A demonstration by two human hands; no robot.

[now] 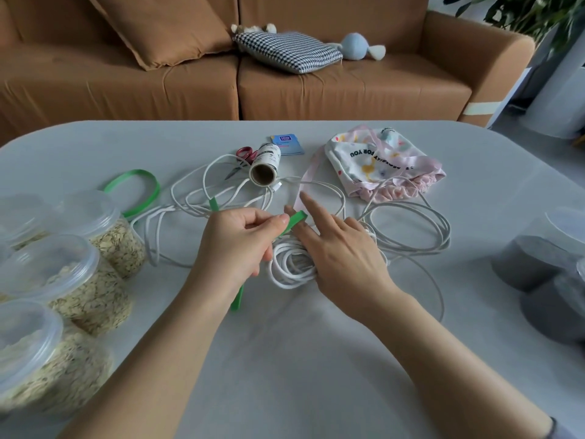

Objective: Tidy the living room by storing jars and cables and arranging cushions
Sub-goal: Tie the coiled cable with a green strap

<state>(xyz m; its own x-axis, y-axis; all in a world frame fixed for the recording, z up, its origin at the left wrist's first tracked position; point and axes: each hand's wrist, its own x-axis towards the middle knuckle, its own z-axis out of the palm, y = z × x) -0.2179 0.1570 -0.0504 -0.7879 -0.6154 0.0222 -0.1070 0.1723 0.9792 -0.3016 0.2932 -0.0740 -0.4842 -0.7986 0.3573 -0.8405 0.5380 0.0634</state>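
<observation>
Head camera: the left hand (234, 245) pinches a flat green plastic tie strip (292, 220) between thumb and forefinger, just above a small coil of white cable (289, 264) lying on the pale grey table (285, 359). The right hand (345, 251), fingers stretched out and gripping nothing, presses on the coil's right side, with loose white cable loops (411, 231) beyond it.
</observation>
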